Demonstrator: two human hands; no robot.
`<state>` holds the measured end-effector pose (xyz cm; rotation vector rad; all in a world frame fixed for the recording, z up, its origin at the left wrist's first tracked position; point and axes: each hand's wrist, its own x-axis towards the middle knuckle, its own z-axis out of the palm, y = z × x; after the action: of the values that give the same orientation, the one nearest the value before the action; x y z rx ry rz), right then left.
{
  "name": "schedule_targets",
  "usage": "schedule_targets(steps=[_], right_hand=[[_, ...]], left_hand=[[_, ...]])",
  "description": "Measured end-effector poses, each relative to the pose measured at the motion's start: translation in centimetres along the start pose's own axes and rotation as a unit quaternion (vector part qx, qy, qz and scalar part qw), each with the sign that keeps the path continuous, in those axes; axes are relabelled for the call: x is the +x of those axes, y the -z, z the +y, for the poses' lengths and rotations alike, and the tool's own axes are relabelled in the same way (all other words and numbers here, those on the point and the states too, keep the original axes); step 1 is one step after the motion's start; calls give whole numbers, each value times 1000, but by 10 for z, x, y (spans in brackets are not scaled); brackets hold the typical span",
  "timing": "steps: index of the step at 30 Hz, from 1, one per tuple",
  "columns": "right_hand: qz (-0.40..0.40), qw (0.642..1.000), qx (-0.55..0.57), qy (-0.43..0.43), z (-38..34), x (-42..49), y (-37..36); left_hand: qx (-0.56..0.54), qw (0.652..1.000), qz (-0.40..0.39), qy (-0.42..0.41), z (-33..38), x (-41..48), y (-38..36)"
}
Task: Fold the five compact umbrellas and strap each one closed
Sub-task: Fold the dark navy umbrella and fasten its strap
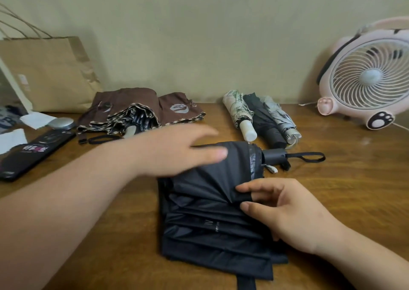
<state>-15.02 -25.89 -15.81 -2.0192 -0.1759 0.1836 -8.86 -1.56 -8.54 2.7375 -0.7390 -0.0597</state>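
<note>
Black umbrella (pixel 212 223), unstrapped, on my table (pixel 332 190): my left hand (pixel 177 150) spread flat on it, my right hand (pixel 285 212) pinching a canopy fold.

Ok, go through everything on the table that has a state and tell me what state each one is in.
Black umbrella: collapsed, pleats loose, unstrapped.
Brown umbrella: collapsed, canopy spread, unstrapped.
Three umbrellas by the wall: rolled tight.
Left hand: flat over the black canopy.
Right hand: pinching a fold.
Fan: cannot tell if running.
</note>
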Motion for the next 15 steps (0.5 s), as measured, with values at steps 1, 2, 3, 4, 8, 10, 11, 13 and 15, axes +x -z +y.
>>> schedule_targets(steps=[1, 2, 3, 4, 8, 10, 11, 13, 15], right_hand=[[2, 1000, -9, 14, 2, -1, -1], [5, 999, -18, 31, 5, -3, -2], [8, 998, -23, 51, 6, -5, -3], [11, 997, -24, 69, 8, -6, -4], [22, 986, -50, 160, 13, -12, 3], [56, 979, -77, 182, 16, -11, 11], [70, 977, -95, 179, 15, -8, 17], [89, 969, -151, 175, 8, 3, 32], [99, 948, -244, 179, -8, 21, 53]], left_hand=[[-23, 1000, 13, -15, 1, 14, 0], [-25, 999, 6, -45, 3, 26, -4], [-13, 998, -12, -65, 7, 37, -12], [-3, 997, -39, -67, 10, 49, -22], [64, 995, -62, -39, 7, 65, -51], [94, 994, -33, -44, 5, 61, -52], [106, 993, -25, -48, 6, 58, -53], [127, 990, -22, -48, 10, 53, -52], [140, 989, -28, -35, 14, 51, -52]])
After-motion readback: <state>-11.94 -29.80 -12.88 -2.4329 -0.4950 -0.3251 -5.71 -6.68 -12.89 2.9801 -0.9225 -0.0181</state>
